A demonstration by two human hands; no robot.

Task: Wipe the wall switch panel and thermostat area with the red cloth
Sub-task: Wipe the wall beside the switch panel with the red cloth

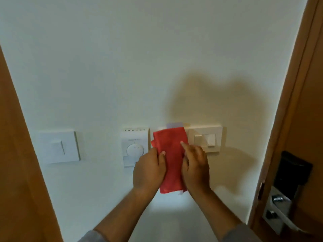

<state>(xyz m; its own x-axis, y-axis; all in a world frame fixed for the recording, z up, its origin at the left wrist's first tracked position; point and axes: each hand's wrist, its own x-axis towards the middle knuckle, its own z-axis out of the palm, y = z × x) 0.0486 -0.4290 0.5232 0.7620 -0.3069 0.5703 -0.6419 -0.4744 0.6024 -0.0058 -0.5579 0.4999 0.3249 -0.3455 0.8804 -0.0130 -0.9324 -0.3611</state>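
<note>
Wall (139,58) fills my view; on it I count three plates: one switch plate (59,147) at 9 o'clock, one thermostat (134,144), one switch panel (206,138) at 3 o'clock. One red cloth (170,154) hangs between them, hiding something purple, clamped by left hand (148,170) and right hand (195,166). Door lock (286,187) sits at 4 o'clock.

The folded red cloth (170,161) looks soft and matt. The white rectangular plastic thermostat (134,145) and cream plastic switch panel (206,138) look smooth. The painted wall (139,67) is matt; the silver metal door lock (277,206) is shiny.
</note>
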